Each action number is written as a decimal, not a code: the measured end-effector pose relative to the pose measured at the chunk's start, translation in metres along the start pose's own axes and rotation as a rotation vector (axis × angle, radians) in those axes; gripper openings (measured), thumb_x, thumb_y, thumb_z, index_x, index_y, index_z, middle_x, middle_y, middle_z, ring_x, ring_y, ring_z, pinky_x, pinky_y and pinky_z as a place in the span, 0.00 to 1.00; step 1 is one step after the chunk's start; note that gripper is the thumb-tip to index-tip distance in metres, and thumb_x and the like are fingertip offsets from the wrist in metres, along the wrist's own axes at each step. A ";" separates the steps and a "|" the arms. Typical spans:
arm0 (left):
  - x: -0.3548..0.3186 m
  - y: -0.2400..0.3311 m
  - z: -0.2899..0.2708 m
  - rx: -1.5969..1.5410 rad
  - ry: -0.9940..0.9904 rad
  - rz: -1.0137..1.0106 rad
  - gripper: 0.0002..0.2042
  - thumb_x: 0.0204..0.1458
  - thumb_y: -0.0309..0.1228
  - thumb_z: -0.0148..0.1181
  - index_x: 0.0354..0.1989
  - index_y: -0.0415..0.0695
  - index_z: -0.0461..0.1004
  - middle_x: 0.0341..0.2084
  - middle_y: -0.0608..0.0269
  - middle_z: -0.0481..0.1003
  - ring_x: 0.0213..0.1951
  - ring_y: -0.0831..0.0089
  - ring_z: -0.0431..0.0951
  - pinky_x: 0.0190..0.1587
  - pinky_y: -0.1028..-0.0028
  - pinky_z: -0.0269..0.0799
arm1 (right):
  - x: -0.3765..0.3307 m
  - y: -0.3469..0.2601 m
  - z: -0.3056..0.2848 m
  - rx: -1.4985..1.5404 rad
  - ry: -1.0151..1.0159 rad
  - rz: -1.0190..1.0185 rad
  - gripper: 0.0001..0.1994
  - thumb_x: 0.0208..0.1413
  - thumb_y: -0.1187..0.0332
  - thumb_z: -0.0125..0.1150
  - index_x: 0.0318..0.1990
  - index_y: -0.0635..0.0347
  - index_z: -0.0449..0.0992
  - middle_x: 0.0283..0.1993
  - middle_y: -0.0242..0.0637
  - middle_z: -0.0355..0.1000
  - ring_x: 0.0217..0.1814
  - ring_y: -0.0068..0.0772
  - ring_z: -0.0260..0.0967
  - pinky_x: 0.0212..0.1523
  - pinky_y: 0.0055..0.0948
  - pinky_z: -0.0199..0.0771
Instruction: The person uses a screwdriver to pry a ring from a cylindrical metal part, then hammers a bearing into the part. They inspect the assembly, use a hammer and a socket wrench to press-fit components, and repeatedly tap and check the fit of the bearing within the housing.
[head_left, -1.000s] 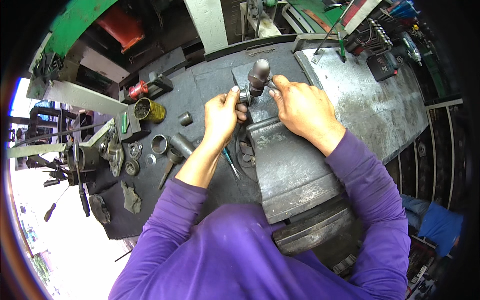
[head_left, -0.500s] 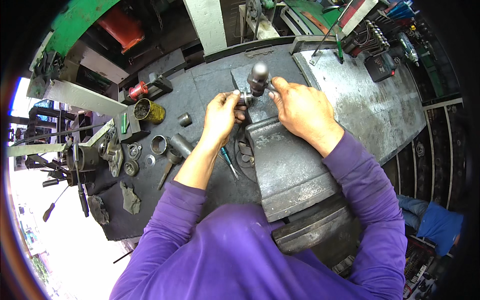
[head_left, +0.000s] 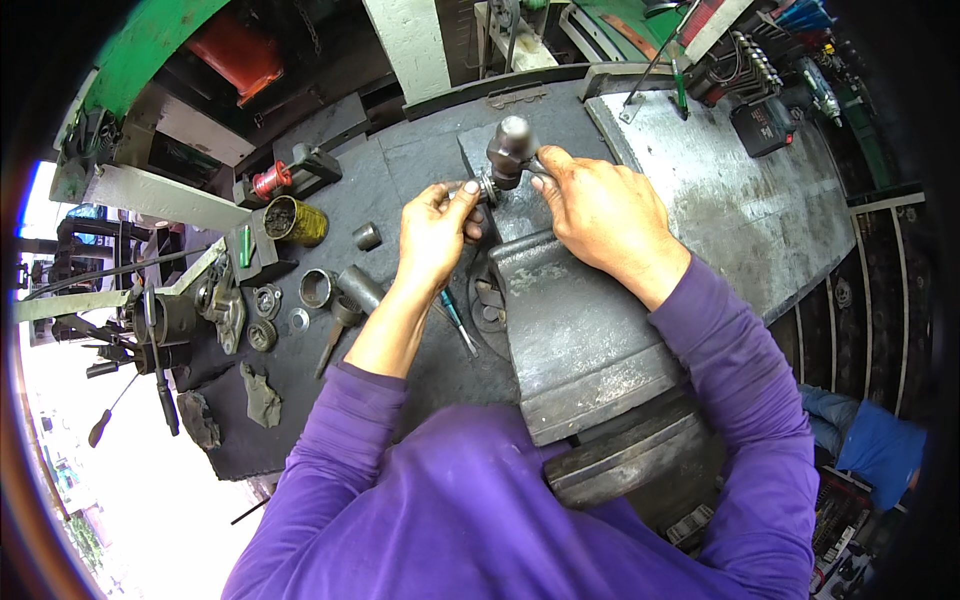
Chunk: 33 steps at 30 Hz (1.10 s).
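Observation:
A ball-peen hammer (head_left: 511, 150) is gripped by its handle in my right hand (head_left: 612, 222), its head beside the fingers of the other hand. My left hand (head_left: 434, 238) pinches a small round metal part (head_left: 487, 190) between thumb and fingers; its far side is partly hidden by the hammer head. Both hands are beyond the big bench vise (head_left: 590, 330), over the flat metal behind it. A thin screwdriver-like tool with a teal handle (head_left: 452, 308) lies below my left wrist.
Left on the dark bench lie a metal sleeve (head_left: 367, 237), a ring (head_left: 318, 289), a toothed wheel (head_left: 262, 335) and a rag (head_left: 261, 396). A yellow can (head_left: 310, 226) and a red spool (head_left: 271, 181) stand farther back. At right is a steel plate (head_left: 740, 200); a person in blue (head_left: 882, 455) is lower right.
The hammer head has shifted slightly left and down, staying close to the metal part. My left hand has moved a little left with the part still pinched.

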<state>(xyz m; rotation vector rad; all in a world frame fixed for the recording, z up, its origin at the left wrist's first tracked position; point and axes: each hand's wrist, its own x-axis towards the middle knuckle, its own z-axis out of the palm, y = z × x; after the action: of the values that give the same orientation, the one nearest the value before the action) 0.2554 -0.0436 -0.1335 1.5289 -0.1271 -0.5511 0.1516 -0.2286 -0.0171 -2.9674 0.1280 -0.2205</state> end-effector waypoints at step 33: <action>-0.021 -0.007 -0.056 -0.683 -0.213 -0.260 0.17 0.71 0.46 0.59 0.43 0.43 0.80 0.28 0.66 0.79 0.25 0.76 0.75 0.32 0.76 0.72 | -0.005 0.004 -0.016 -0.038 0.282 -0.099 0.13 0.69 0.59 0.61 0.52 0.54 0.78 0.39 0.45 0.83 0.36 0.56 0.83 0.36 0.52 0.83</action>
<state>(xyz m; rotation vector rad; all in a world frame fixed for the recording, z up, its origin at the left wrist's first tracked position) 0.2587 0.0163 -0.1383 0.8211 0.0949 -0.8603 0.1436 -0.2346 -0.0025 -2.9659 0.0182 -0.6555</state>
